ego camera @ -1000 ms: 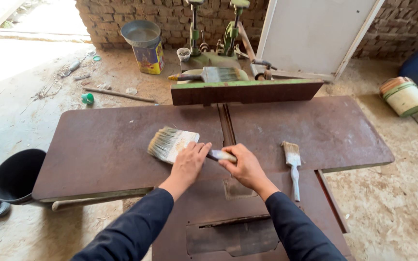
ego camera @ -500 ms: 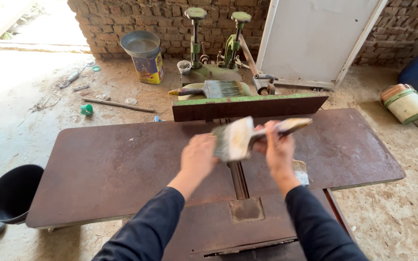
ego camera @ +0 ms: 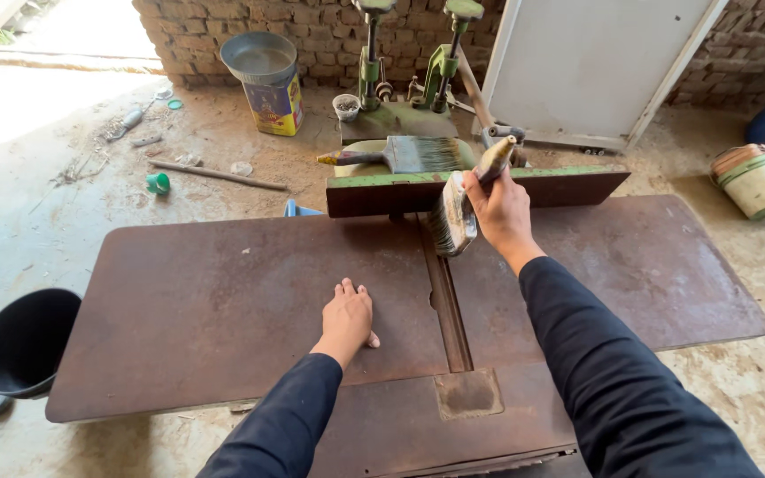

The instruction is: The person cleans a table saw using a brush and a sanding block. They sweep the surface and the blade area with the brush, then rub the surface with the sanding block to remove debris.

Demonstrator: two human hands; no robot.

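R hand (ego camera: 499, 205) fist-gripped on wide paintbrush (ego camera: 455, 212), raised over far bench (ego camera: 223, 292) centre, bristles down | L hand (ego camera: 347, 317) flat, empty, on near bench top | step: brushing, mid-lift | next needs: lower bristles onto surface by slot (ego camera: 450, 301).

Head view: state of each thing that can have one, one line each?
Left hand: flat, palm down on the brown metal table, holding nothing.
Right hand: shut on the wide brush, bristles down over the table slot.
Second brush: lying flat behind the green fence, untouched.
Black bucket: upright on the floor, contents hidden.
Metal basin: resting on the yellow can.
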